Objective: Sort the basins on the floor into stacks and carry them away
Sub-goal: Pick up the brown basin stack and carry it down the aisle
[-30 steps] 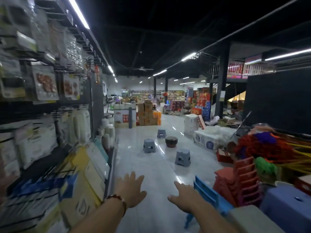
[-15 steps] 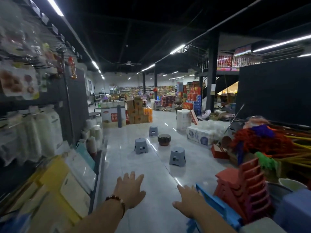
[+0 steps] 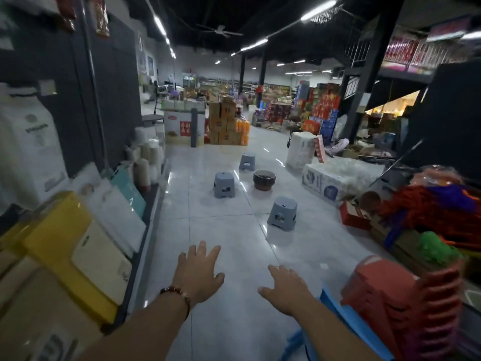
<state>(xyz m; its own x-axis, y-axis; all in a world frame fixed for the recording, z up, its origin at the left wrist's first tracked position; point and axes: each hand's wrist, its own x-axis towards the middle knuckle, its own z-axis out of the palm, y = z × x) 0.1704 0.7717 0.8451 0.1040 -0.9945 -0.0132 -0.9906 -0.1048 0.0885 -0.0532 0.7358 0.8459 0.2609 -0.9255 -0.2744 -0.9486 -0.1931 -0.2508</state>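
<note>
A dark brown basin (image 3: 264, 179) stands on the shiny tiled floor well ahead, in the middle of the aisle. Three grey plastic stools surround it: one to its left (image 3: 224, 185), one behind (image 3: 247, 161), one nearer me (image 3: 282, 213). My left hand (image 3: 198, 273), with a bead bracelet on the wrist, is stretched forward, palm down, fingers spread, holding nothing. My right hand (image 3: 285, 289) reaches forward beside it, also empty with fingers apart. Both hands are far short of the basin.
Shelving with bags and paper cups (image 3: 86, 209) lines the left. A stack of red stools (image 3: 406, 306) and a blue stool (image 3: 346, 324) stand close on my right, with colourful brooms (image 3: 429, 204) behind. White wrapped packs (image 3: 330, 178) and carton stacks (image 3: 226, 126) lie further ahead.
The view has moved forward along the aisle and tilted; the basin and grey stools appear closer. Both hands stay outstretched and empty.
</note>
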